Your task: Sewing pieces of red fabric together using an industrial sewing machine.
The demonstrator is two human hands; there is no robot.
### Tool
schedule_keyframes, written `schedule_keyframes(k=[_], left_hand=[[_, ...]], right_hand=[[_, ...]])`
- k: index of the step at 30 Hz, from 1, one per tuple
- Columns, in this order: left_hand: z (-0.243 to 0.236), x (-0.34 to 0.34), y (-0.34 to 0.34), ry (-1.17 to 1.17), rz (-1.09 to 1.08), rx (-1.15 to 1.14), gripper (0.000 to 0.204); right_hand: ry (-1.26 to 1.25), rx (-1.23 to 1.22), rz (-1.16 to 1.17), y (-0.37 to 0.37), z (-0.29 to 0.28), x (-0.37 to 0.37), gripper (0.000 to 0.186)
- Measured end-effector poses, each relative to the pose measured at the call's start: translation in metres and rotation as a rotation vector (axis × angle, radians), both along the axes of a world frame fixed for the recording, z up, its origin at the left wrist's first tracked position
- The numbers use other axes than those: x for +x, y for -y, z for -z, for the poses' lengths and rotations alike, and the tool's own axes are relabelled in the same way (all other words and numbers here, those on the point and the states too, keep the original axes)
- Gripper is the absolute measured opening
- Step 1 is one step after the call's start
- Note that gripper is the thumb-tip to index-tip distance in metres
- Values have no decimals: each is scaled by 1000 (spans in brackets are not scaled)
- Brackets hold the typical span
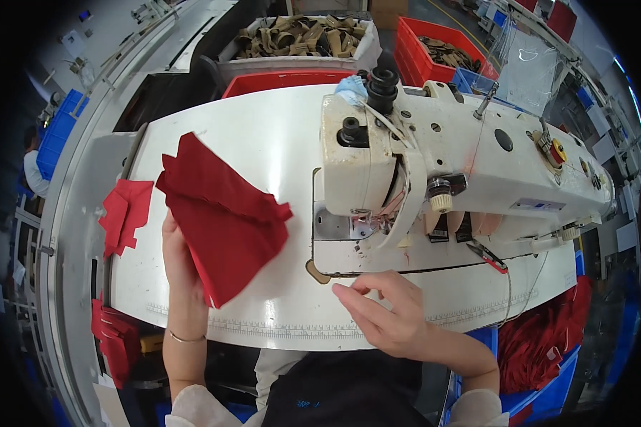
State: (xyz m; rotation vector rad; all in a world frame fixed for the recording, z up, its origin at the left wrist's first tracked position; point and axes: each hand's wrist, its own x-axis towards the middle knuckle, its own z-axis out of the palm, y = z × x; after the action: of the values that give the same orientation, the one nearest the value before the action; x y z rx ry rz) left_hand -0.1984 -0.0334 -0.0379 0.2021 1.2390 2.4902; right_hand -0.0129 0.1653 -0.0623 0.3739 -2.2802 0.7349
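Red scraps lie on the table just left of the left hand, with more red fabric hanging past the table edge, below and left of that hand. The left hand has hold of 1 red cloth by its left side; its fingertips are hidden behind the fabric, so how tightly they close I cannot tell. A thin bracelet circles the wrist below.

The cloth spreads up and to the right from this hand, over the table, with a ridged fold across its upper part and a small tab at its right corner. It looks light, soft and matt, likely floppy away from the grip, not very slippery and hardly fragile, though raw edges might fray. The left edge seems a sound hold; the loose lower right edge would suit a 2nd hand, with fingertips pinching flat rather than bunching.

Farther right, the right hand is empty, its fingers loosely bent and partly spread, well apart from the cloth. Beyond it stands the sewing machine; up and right of it lie small snips, and lower right, a blue bin of red fabric.
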Motion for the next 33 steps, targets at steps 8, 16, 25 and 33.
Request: schedule_keyframes(k=[8, 16, 25, 33], left_hand=[[18, 99, 5, -74, 24, 99, 36], [-1, 87, 40, -1129, -494, -734, 19], [32, 121, 3, -925, 67, -628, 24], [61, 113, -6, -1136, 426, -739, 30]], right_hand=[[29, -665, 43, 68, -13, -22, 23], [-293, -248, 98, 51, -5, 44, 42], [32, 653, 1642, -55, -62, 292, 66], [1225, -160, 1468, -160, 126, 448, 70]])
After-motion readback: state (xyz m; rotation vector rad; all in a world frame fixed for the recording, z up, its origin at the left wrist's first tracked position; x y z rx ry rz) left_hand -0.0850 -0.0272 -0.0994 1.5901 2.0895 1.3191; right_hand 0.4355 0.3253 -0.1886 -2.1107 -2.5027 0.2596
